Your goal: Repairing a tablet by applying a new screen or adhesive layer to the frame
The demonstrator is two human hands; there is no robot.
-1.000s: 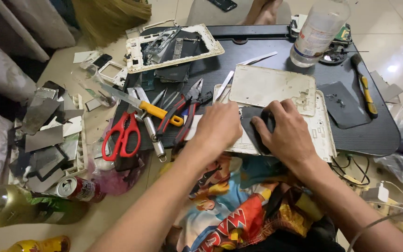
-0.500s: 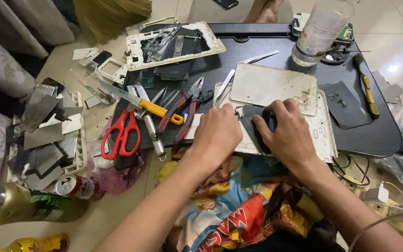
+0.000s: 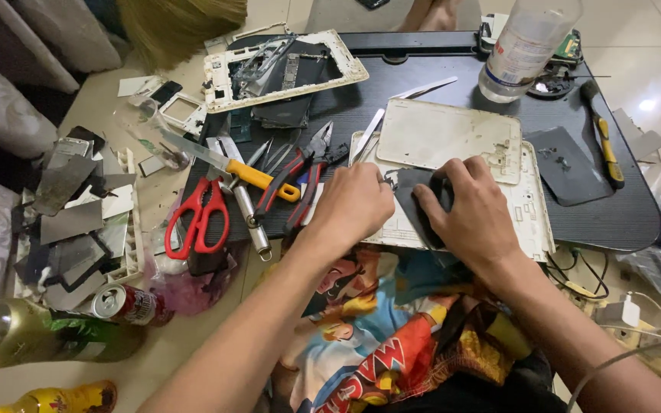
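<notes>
Seen from above, a person's two bare hands work at the near edge of a low dark table [image 3: 621, 222] crowded with gutted electronics. Right hand [image 3: 472, 210] is curled over a dark flat panel [image 3: 416, 210], fingers pressing down on it; whether they actually pinch it cannot be told. Left hand [image 3: 353, 205] is loosely fisted just beside it, its knuckles hiding whatever it holds, so its grip cannot be told either. The dark panel lies on a white tablet shell [image 3: 533, 222] at the table's front edge, with a dirty white back cover [image 3: 453, 134] laid partly over the shell's far side.

Tools crowd the left hand's side: red-handled pliers [image 3: 288, 183], a yellow-handled knife [image 3: 227, 163], red scissors [image 3: 200, 218], and metal tweezers [image 3: 369, 134] close by the covers. Farther back sits an opened tablet frame [image 3: 284, 65] with its insides showing. A clear plastic bottle [image 3: 525, 46] stands at the far right, and a yellow-handled screwdriver [image 3: 604, 138] lies next to a dark mat [image 3: 568, 164].

Off the table, to the left, a white tray of grey scrap plates [image 3: 78, 222] rests on the floor, with a drink can [image 3: 120, 302] and a green bottle [image 3: 40, 333] near it. Bright printed cloth [image 3: 376, 329] covers the person's lap below the hands.
</notes>
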